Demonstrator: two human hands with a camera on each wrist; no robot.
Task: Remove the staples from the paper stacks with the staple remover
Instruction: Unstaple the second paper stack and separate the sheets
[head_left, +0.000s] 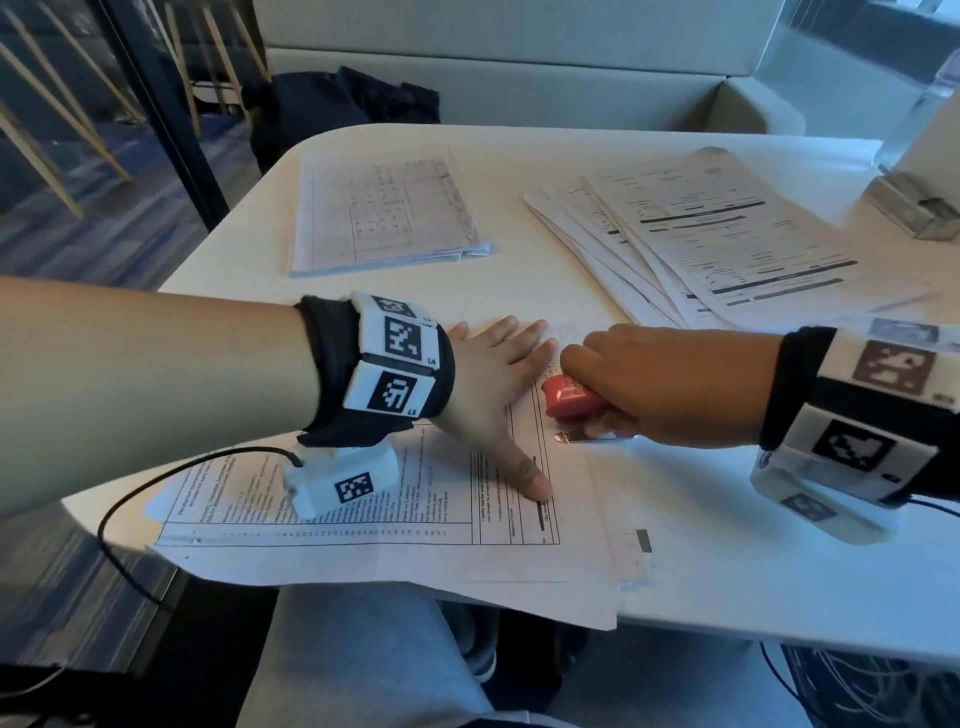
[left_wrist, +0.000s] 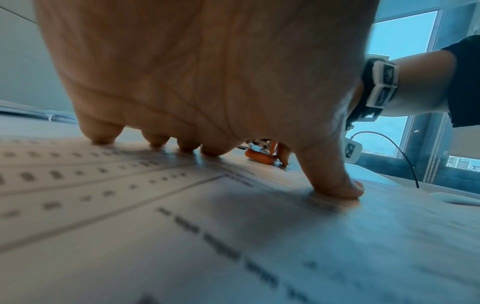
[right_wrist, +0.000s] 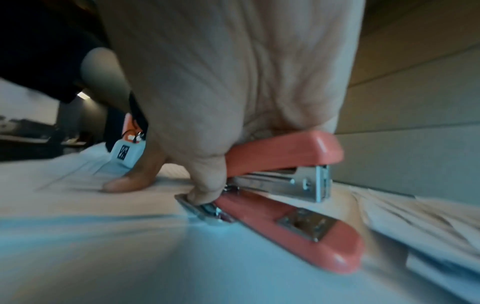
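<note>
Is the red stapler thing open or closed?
Open. In the right wrist view the red stapler has a clear gap between its top arm and base at the front end, while the right hand grips it.

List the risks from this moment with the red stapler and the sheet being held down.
1. The left hand presses the near paper stack flat with fingertips close to the red stapler; a slip could nick them.
2. The right hand grips the stapler's rear; prying may tear the top sheet.

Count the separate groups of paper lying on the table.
3: a stack at far left, a fanned pile at far right, and the near stack under the left hand. More may be hidden.
</note>
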